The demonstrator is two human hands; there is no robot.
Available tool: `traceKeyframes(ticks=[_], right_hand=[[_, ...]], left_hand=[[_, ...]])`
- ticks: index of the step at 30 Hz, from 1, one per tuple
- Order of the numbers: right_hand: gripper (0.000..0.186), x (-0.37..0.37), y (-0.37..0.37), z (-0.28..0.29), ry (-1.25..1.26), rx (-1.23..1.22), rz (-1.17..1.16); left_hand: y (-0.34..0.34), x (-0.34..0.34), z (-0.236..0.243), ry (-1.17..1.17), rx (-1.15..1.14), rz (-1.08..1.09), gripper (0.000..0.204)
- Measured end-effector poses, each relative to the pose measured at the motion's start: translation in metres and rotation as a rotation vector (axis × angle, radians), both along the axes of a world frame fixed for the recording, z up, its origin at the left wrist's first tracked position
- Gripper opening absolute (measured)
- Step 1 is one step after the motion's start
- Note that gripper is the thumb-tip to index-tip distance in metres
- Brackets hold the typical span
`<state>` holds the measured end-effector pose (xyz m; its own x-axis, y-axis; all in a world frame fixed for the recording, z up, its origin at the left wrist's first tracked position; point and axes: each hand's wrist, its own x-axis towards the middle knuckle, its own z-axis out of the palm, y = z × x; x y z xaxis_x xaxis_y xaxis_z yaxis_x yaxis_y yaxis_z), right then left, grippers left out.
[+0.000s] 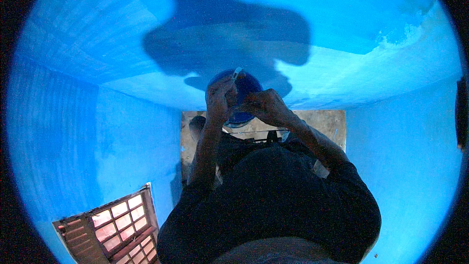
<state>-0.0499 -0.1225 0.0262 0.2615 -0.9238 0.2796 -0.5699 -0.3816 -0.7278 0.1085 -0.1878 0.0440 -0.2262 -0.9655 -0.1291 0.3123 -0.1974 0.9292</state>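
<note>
Between patchy bright-blue painted walls [391, 142], saw a round, dark-blue, seemingly plastic bucket [250, 85], with support hidden. Had fingers of the left hand [221, 97] clamped on a slim pale stick-like tool [237, 73] near the far rim. Had the right hand [267, 106] at the right rim; could not tell fingers clamped from loose. Judged bucket stiff, smooth, likely light unless filled; best gripped by opposite rim edges.
</note>
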Motion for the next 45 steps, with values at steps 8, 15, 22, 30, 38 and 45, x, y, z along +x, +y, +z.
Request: traceKeyframes(ticks=[8, 15, 22, 30, 38, 45], right_hand=[[0.017, -0.001, 0.001, 0.040, 0.280, -0.144, -0.163], [0.019, 0.014, 0.000, 0.000, 0.534, -0.274, -0.299], [0.016, 0.031, 0.022, 0.002, 0.383, -0.062, -0.142], [0.014, 0.028, 0.010, -0.005, 0.231, -0.113, -0.066], [0.015, 0.003, 0.003, 0.019, 0.375, -0.203, -0.353], [0.015, -0.002, 0.007, 0.009, 0.247, -0.171, -0.186]], left_hand=[[-0.005, 0.037, -0.010, -0.082, -0.035, -0.086, 0.036], [0.008, 0.053, -0.017, -0.070, -0.116, -0.032, 0.017], [0.022, 0.062, -0.001, -0.045, -0.073, -0.096, 0.018], [0.007, 0.048, -0.014, -0.086, -0.163, -0.129, 0.018], [0.007, 0.035, -0.013, 0.031, -0.005, -0.085, 0.020], [0.002, 0.026, -0.005, -0.003, -0.065, -0.140, 0.022]])
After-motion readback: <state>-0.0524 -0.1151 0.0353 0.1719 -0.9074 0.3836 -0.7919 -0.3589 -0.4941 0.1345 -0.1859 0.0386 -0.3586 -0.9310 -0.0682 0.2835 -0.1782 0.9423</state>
